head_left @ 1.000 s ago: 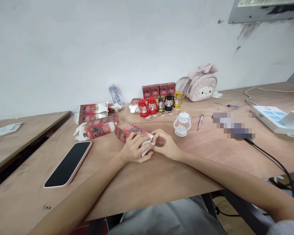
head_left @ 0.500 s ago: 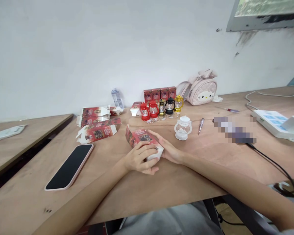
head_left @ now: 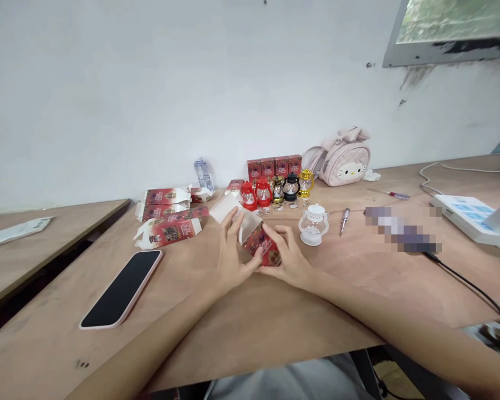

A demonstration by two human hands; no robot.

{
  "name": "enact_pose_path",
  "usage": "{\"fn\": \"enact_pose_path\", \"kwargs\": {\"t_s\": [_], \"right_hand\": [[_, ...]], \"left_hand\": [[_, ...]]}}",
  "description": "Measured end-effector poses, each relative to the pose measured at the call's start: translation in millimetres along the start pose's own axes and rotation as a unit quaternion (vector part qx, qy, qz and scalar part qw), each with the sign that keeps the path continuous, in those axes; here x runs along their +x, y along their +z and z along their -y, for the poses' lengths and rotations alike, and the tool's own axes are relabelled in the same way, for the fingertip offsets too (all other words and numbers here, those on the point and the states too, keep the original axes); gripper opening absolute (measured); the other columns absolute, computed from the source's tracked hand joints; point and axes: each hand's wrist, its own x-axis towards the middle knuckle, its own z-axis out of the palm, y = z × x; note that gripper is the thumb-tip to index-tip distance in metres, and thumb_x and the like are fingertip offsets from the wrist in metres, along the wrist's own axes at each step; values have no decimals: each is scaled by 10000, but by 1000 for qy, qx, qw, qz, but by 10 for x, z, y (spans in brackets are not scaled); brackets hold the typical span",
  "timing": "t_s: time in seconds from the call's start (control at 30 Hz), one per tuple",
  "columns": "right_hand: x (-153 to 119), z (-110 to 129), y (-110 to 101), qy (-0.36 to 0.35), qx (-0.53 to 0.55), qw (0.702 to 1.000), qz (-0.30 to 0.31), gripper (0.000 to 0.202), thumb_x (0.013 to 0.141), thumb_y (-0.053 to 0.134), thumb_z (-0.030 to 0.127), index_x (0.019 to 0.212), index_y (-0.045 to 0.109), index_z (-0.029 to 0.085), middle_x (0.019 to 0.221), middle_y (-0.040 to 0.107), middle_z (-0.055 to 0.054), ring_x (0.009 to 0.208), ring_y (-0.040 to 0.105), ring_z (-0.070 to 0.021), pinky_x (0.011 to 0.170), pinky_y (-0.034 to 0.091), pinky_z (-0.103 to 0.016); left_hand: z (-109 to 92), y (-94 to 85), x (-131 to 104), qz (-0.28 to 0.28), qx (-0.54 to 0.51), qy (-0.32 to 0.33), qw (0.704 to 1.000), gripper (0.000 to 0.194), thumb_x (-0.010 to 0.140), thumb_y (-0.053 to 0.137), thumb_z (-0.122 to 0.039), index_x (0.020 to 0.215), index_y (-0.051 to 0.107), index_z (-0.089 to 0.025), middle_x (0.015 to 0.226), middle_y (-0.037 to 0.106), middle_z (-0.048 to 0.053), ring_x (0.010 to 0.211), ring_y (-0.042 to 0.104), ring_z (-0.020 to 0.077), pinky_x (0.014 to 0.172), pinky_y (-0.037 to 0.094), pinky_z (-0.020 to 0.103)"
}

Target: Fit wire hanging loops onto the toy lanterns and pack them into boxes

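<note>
Presently, left hand [head_left: 233, 258]: half-curled, holding red box [head_left: 256, 240].
Right hand [head_left: 292, 261]: clasping same.
Flap [head_left: 225, 207]: open, ten o'clock; seemingly mid-adjustment; next needs steadiness.

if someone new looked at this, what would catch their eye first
Probably the red box, its flap open, held in the left hand and right hand over the table. Behind it, a row of five small lanterns in red, black and gold tones stands out, with a white lantern apart on the right. Then the pink bag at the back.
</note>
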Motion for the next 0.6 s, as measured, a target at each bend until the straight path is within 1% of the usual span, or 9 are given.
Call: {"fn": "enact_pose_path", "kwargs": {"t_s": [0.07,0.1,0.2,0.27,0.33,0.4,0.5,0.6], "right_hand": [[4,13,-25,-64,-53,996,-14,862,812,638,434,1490,140,246,1192,404,-131,1110,503,-250,900,520,-426],[14,19,-47,-93,-79,992,-29,826,823,621,438,1485,163,251,1208,408,-131,1125,494,-253,903,516,-423],[57,38,-129,-187,-175,964,-67,639,832,597,420,1411,343,327,1286,454,-81,1221,433,-257,990,450,-434],[79,55,-175,-229,-242,940,-73,526,831,581,455,1332,456,357,1322,499,-33,1267,398,-250,1050,384,-443],[90,75,-201,-230,-289,926,-79,518,828,558,521,1307,496,334,1336,530,-37,1285,388,-246,1078,340,-447],[97,97,-210,-211,-315,920,-95,573,818,548,567,1317,501,290,1330,550,-77,1293,386,-253,1081,329,-444],[123,127,-225,-176,-336,918,-114,563,823,553,547,1289,537,232,1307,568,-118,1290,393,-270,1074,336,-447],[161,133,-257,-159,-328,925,-113,402,846,562,434,1178,610,212,1255,593,-116,1246,437,-262,1056,369,-439]], "left_hand": [[3,-34,48,14,-16,47,999,667,808,586,-247,1401,281,-212,1389,382,155,1315,390,279,1065,374,485],[14,-52,67,20,-21,75,997,655,801,592,-243,1387,303,-206,1367,401,153,1297,410,274,1054,391,472],[44,-97,99,44,-22,149,988,559,773,617,-267,1285,405,-185,1325,416,160,1246,448,275,991,450,447],[40,-113,105,54,-14,175,983,437,766,609,-266,1170,468,-180,1318,409,164,1228,453,277,942,480,430],[23,-116,104,49,3,174,983,335,765,605,-251,1075,500,-181,1310,400,162,1230,445,278,906,495,406],[17,-106,96,35,22,159,986,314,761,627,-249,1048,515,-187,1303,389,152,1237,436,276,869,505,372],[66,-86,67,-2,47,137,989,404,727,692,-293,1083,522,-206,1310,362,134,1224,442,276,826,513,344],[172,-93,20,-65,42,124,989,547,666,750,-374,1121,477,-242,1291,366,105,1219,438,287,894,494,411]]}}
